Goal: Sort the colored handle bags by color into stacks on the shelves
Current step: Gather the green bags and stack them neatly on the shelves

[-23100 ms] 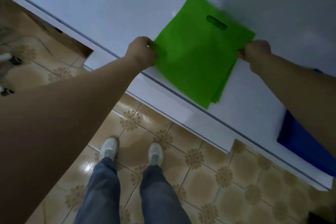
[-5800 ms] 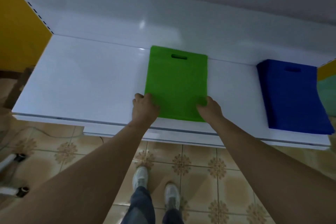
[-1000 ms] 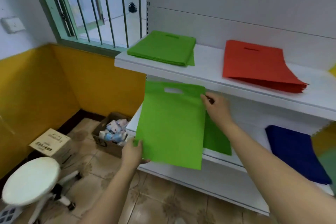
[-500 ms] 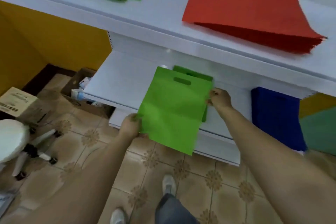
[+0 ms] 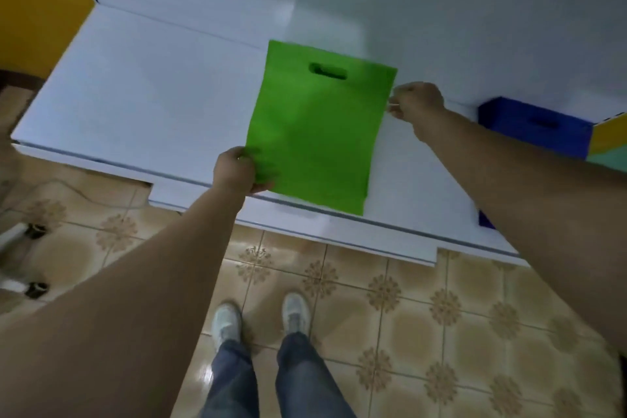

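A green handle bag [image 5: 317, 132] lies flat over the lower white shelf [image 5: 149, 105], its cut-out handle toward the back wall. My left hand [image 5: 237, 171] pinches its front left corner at the shelf's front edge. My right hand [image 5: 415, 102] pinches its right edge near the top. The green bags under it are hidden. A stack of blue handle bags [image 5: 536, 127] sits at the right end of the same shelf, partly behind my right forearm.
The shelf's bare left half runs to a yellow wall [image 5: 40, 0]. Below is tiled floor [image 5: 407, 316] with my shoes [image 5: 261, 316] and jeans. Stool legs [image 5: 23, 258] stand at the far left. A teal and yellow panel [image 5: 610, 142] borders the blue stack.
The view has dropped from the upper shelves to the lower shelf. Both hands have carried the green bag forward and down so it now lies over the lower shelf.
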The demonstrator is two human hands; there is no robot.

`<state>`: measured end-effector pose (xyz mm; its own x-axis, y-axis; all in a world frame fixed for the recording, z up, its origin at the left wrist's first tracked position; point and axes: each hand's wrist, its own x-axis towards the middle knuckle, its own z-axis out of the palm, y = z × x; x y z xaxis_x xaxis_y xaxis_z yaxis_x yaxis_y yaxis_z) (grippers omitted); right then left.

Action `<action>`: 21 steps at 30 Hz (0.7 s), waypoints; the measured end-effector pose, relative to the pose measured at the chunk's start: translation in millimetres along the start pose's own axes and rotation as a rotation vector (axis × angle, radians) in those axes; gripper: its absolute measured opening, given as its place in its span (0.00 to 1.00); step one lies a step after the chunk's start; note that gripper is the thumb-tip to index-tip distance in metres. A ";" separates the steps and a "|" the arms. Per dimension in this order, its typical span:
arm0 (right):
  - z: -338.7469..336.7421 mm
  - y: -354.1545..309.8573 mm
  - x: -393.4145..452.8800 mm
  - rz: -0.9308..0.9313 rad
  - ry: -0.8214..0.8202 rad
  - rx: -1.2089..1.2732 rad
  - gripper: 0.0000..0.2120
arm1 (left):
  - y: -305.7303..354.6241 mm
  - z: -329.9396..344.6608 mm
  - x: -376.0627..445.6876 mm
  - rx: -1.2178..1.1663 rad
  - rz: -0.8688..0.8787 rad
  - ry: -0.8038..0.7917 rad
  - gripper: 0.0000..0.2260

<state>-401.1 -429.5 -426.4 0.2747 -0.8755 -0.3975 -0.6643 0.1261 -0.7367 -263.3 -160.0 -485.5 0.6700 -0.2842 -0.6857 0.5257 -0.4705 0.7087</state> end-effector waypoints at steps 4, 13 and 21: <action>17.0 31.2 -3.9 0.020 -0.111 -0.252 0.10 | 16.6 21.9 22.7 0.019 -0.002 -0.002 0.18; 52.8 71.8 -32.8 -0.051 -0.199 -0.382 0.14 | 5.8 25.0 28.1 1.001 0.368 0.187 0.22; 54.3 72.4 -18.2 -0.025 -0.199 -0.444 0.17 | 1.0 31.4 30.6 1.024 0.329 0.131 0.26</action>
<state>-416.4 -379.1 -502.2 0.3934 -0.7639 -0.5116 -0.8761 -0.1428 -0.4604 -258.6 -195.4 -510.9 0.7808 -0.4613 -0.4213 -0.3369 -0.8788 0.3379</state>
